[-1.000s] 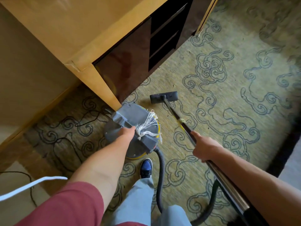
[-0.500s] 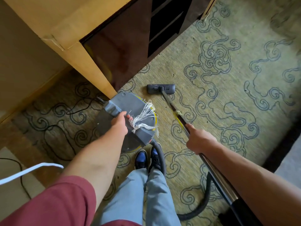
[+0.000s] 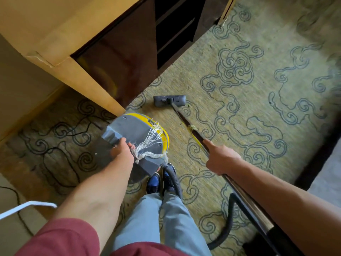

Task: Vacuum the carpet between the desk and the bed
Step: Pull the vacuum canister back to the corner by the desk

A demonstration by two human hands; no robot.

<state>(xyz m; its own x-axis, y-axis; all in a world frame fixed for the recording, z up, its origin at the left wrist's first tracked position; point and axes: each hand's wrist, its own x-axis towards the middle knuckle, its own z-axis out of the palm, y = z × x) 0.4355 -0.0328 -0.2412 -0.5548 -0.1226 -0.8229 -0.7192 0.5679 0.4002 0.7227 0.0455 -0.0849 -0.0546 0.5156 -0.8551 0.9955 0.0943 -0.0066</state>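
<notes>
Nearest to the desk corner (image 3: 103,93), the left hand (image 3: 121,152) is gripping the handle of the one vacuum canister (image 3: 136,141) with curled fingers and is now carrying it closer to that corner than a second ago. The right hand (image 3: 219,157) is closing around the one wand (image 3: 186,122). Beyond the corner, the one floor head (image 3: 169,101) is lying on the carpet (image 3: 249,108), moved nearer the desk; I judge a new strip is starting. Two shoes (image 3: 160,182) are standing together now.

Grey-yellow vacuum canister (image 3: 136,137) lifted beside desk (image 3: 55,34), floor nozzle (image 3: 169,101) flat on patterned carpet (image 3: 239,108)
</notes>
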